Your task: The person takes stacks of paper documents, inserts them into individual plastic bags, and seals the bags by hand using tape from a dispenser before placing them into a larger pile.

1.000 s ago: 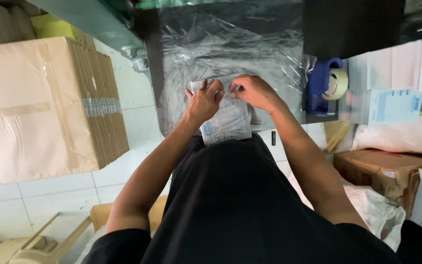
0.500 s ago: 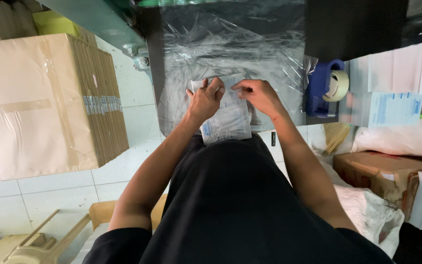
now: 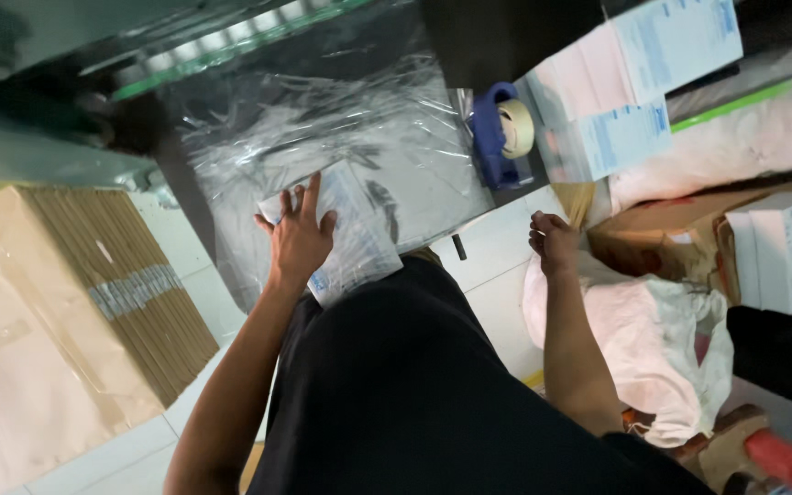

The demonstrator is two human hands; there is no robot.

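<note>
My left hand (image 3: 300,236) lies flat with spread fingers on a small flat packet in clear plastic (image 3: 346,234), pressing it onto the dark table covered with clear plastic sheet (image 3: 323,128). My right hand (image 3: 552,240) hangs off to the right of the table edge, fingers curled in, with nothing visible in it. It is below a blue tape dispenser with a roll of tape (image 3: 506,133) that stands at the table's right edge.
A stack of flattened brown cardboard (image 3: 57,312) stands at the left. White boxes (image 3: 634,82) are piled at the upper right, another white box (image 3: 786,247) and a brown carton (image 3: 662,238) at the right. A white sack (image 3: 653,339) lies on the tiled floor.
My right hand has left the packet and moved right, off the table. The left hand now lies flat on the packet. The camera has turned to the right.
</note>
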